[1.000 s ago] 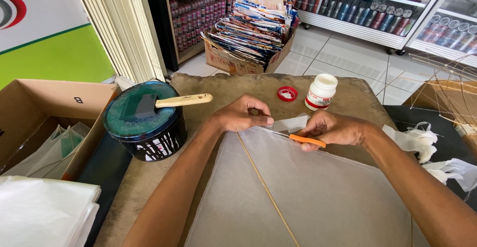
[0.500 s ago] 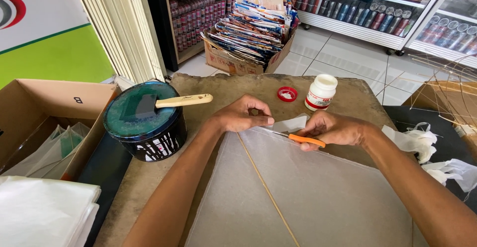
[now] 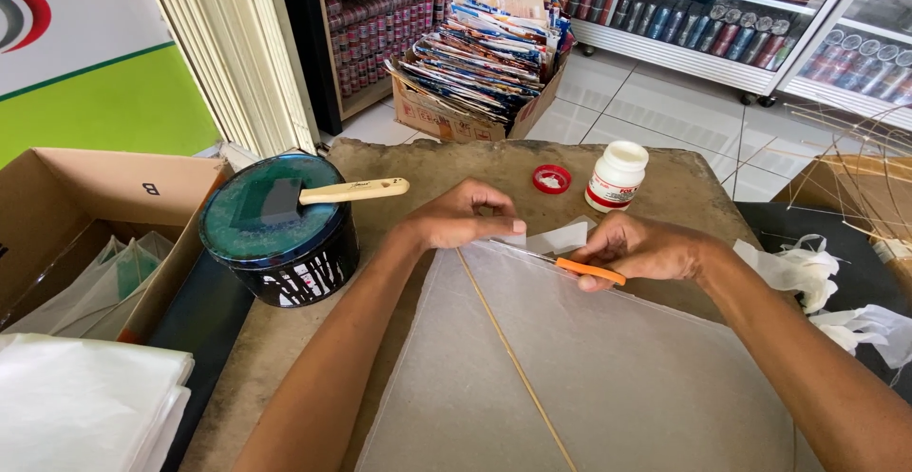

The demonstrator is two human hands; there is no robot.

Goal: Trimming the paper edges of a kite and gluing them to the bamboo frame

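Fingers of left hand (image 3: pixel 456 220) pinched on the top corner of translucent white paper sheet (image 3: pixel 608 368), right hand (image 3: pixel 646 249) closed around orange-handled cutter (image 3: pixel 579 268) laid against that edge. Sheet flat on the brown table (image 3: pixel 665 182), thin bamboo stick (image 3: pixel 513 358) running diagonally down its middle. Beyond: white glue bottle (image 3: pixel 616 176), red cap (image 3: pixel 551 179), black tin (image 3: pixel 280 235) with brush (image 3: pixel 323 194) on top.

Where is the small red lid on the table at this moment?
In the head view, the red lid lies on the far part of the brown table, just left of the white bottle and beyond the left hand.
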